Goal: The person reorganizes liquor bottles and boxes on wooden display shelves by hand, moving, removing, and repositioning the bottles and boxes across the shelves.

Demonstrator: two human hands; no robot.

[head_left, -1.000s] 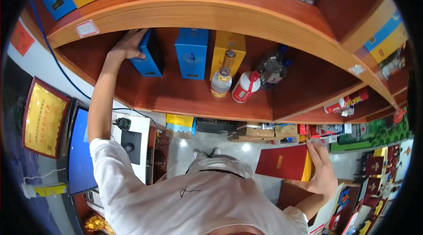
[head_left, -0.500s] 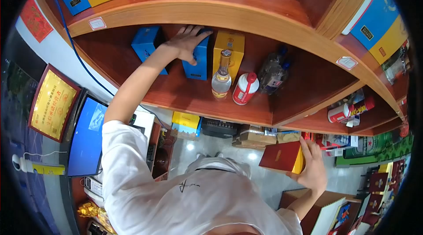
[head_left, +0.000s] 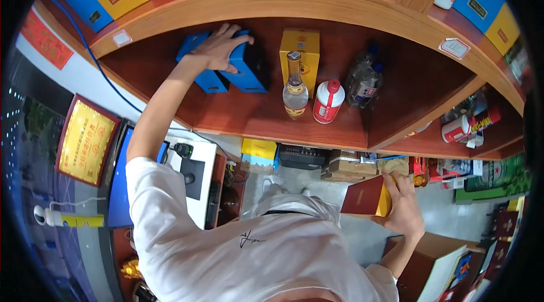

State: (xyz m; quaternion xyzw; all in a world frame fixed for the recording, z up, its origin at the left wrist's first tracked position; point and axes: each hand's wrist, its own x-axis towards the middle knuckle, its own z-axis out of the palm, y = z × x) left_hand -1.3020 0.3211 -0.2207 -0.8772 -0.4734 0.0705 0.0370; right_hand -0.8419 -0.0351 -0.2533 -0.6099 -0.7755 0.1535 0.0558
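On the cabinet shelf, my left hand [head_left: 217, 51] grips a blue box [head_left: 249, 71] from above, its thumb at the near side and fingers over the top. That box leans a little to the left. Close against it on the left is another blue box [head_left: 212, 83], partly hidden behind my hand and wrist. Low on the right, my right hand [head_left: 406, 209] holds a dark red box with a yellow side [head_left: 361, 196], away from the shelf.
Right of the blue boxes stand a yellow box [head_left: 311, 46], a clear glass bottle [head_left: 295, 97], a white-and-red bottle [head_left: 328, 103] and dark-capped clear bottles [head_left: 364, 84]. Below are a desk with a mouse [head_left: 189, 178], a framed certificate [head_left: 88, 139] and cardboard cartons [head_left: 347, 167].
My left hand has shifted the right blue box leftward, towards the other blue box, widening the gap to the yellow box. My right hand still holds the red-and-yellow box. The view has shifted slightly.
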